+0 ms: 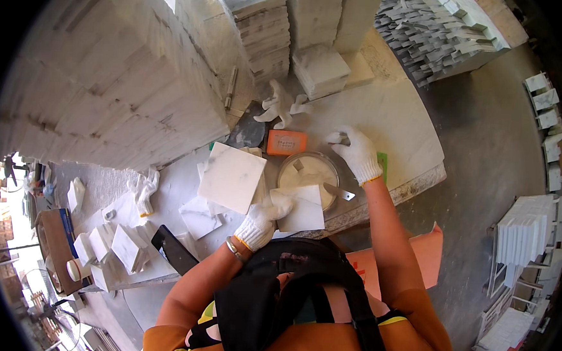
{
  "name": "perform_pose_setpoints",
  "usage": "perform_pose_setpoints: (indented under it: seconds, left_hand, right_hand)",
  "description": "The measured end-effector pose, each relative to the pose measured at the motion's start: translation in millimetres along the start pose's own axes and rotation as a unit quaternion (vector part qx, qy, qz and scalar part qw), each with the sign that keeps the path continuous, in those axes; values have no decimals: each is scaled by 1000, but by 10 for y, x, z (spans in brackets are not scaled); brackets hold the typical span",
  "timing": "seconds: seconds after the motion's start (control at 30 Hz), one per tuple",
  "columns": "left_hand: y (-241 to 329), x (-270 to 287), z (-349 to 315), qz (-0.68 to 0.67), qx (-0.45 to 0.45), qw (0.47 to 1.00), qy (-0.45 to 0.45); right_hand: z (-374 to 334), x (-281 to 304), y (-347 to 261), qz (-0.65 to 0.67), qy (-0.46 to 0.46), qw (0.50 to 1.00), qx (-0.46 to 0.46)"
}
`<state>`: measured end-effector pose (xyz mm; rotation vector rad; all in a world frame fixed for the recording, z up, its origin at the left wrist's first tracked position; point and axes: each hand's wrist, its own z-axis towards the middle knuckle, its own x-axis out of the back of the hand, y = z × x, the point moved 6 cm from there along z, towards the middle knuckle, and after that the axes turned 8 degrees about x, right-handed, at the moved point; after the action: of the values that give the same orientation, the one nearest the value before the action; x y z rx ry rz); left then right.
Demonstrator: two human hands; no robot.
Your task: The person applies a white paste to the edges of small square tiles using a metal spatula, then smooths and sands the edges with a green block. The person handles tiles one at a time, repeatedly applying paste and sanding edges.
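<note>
My left hand point(264, 223), in a white knit glove, grips the edge of a white marble tile point(304, 210) close to my body. Past that tile stands a round dish point(338, 169) of cream-coloured paste, with a putty knife point(339, 192) across its near right rim. My gloved right hand point(358, 156) hovers right of the dish, its fingers curled in; what they hold, if anything, I cannot make out. An orange block point(287, 142) lies beyond the dish, and a green piece point(383, 161) shows beside my right wrist. Another square marble tile point(232, 177) rests left of the dish.
Tall stacks of marble tiles point(120, 75) rise at the far left and back point(258, 29). Loose gloves point(276, 104) lie behind the orange block. Small marble pieces point(128, 248) and a black flat object point(173, 249) sit left. An orange-red sheet point(411, 261) is below my right forearm.
</note>
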<state>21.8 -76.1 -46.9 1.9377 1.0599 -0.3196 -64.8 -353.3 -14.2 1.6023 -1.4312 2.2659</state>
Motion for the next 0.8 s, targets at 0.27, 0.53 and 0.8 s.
perform_pose_setpoints:
  seconds: [0.27, 0.53, 0.8]
  left_hand:
    - [-38, 15, 43, -20, 4, 999, -26]
    - [-33, -1, 51, -30, 2, 1000, -5]
    - [-46, 37, 66, -21, -14, 999, -28]
  right_hand:
    - [-880, 465, -184, -57, -10, 998, 3]
    - [-1175, 140, -276, -11, -36, 999, 40]
    - [-1017, 269, -318, 30, 34, 997, 59]
